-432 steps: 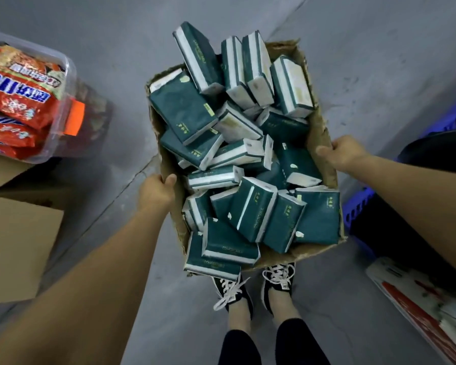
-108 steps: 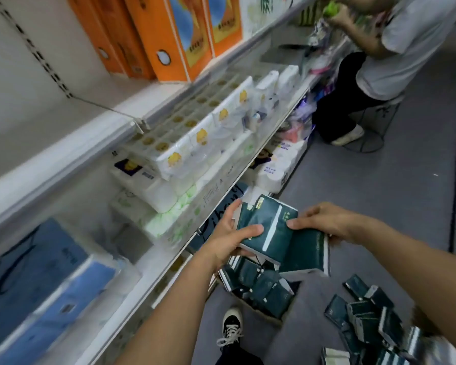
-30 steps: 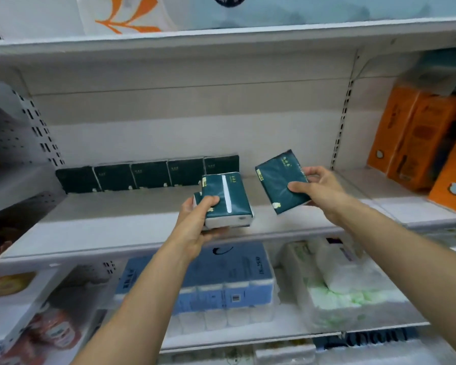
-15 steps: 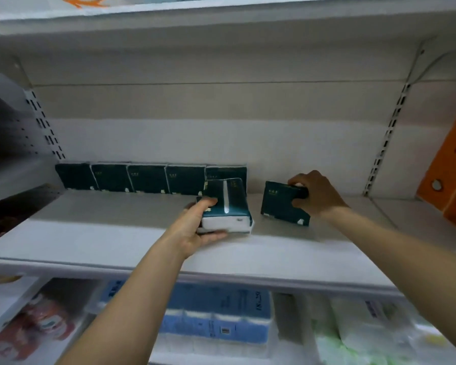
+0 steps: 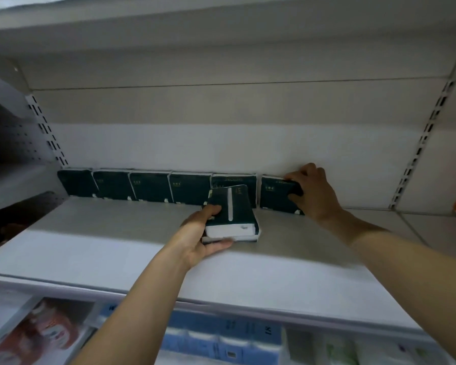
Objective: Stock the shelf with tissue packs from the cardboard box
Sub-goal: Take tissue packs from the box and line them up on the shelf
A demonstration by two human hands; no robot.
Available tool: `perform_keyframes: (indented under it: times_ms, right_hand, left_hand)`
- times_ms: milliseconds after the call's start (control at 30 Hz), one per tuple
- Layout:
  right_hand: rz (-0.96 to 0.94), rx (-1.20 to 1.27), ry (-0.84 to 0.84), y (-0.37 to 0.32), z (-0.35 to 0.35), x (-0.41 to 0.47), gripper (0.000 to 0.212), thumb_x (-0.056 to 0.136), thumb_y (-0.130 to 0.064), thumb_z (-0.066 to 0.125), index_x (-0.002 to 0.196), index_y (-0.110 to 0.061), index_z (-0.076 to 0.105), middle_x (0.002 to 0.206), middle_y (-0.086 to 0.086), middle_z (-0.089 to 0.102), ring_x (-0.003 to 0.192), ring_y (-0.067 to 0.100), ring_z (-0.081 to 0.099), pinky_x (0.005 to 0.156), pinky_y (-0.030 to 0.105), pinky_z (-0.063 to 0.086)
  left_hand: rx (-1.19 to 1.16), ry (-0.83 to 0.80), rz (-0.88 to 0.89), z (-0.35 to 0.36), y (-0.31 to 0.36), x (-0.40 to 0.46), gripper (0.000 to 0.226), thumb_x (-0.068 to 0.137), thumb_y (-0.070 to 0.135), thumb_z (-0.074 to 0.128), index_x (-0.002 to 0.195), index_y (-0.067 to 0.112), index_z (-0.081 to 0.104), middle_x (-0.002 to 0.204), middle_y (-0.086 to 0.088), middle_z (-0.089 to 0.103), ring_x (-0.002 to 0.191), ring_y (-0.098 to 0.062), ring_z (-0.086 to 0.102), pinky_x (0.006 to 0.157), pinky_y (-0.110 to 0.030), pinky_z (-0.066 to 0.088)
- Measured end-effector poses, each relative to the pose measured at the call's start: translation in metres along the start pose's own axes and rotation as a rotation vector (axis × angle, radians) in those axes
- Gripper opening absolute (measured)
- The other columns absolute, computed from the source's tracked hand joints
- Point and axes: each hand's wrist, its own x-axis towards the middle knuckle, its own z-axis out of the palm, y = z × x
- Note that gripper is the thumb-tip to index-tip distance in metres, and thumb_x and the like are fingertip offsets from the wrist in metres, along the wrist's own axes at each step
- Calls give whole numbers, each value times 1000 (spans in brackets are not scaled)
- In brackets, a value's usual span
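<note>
Six dark-green, seemingly white-edged tissue packs (image 5: 150, 186)

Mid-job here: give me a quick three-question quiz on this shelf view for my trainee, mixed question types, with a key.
1. True or false: the right hand holds a tissue pack standing upright against the back wall of the shelf.
2. Multiple choice: the pack in the left hand is A) standing in the back row, B) held flat, in front of the row, C) on the shelf below.
3. Fill in: counting the one under the right hand, ___ packs stand in the row along the back wall.

Key: 1 true; 2 B; 3 six.
</note>
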Motion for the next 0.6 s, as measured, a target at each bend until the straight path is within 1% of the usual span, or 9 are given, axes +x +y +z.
perform_keyframes:
  times_ms: [100,233,367,467,533,567,600]
  right_hand:
    - [-17,-10,4,2,5,7,45,83,-9,72,126,-15,61,120,13,44,114,29,38,79,42,51]
    - [-72,-23,29,6,9,9,46,81,-9,75,125,-14,62,117,14,45,112,30,38,73,41,53]
    - [-102,-45,48,9,12,12,46,80,-10,75,124,-13,62,116,14,45,111,30,38,68,39,53]
    - [-131,-96,53,11,12,12,49,78,-13,78,124,-13,62,115,15,46,109,32,40,74,45,52]
    - [-139,-157,116,11,10,9,55,78,-22,79,129,-13,59,115,15,49,107,34,43,79,44,47]
    - [-151,-159,175,7,8,5,55,80,-26,77,129,-13,57,113,14,50,105,33,46,78,41,45]
    - [-161,-125,238,3,7,1,49,84,-29,74,126,-12,57,109,11,52,100,29,48,75,38,44]
  left_hand:
    - [-3,-10,-6,-1,0,4,16,91,15,70,102,10,60,108,-19,62,111,-40,62,77,-50,60]
    - [11,0,-9,-1,-1,8,21,90,15,72,105,8,59,114,-20,62,110,-40,63,70,-49,63]
    - [2,-3,-5,0,-2,10,21,89,16,72,103,8,60,109,-19,63,105,-38,65,71,-49,62]
    - [-3,-4,-2,0,-3,9,20,89,16,72,103,9,60,109,-19,63,105,-38,64,72,-50,62]
    - [-8,-12,4,1,-4,8,22,89,17,72,106,9,61,115,-20,62,107,-38,65,71,-50,62]
    - [-9,-16,11,1,-6,6,24,89,17,72,109,9,61,118,-20,62,107,-38,65,71,-50,62]
    - [-16,-27,23,2,-7,5,29,88,17,72,114,9,60,122,-20,61,107,-38,65,71,-50,62]
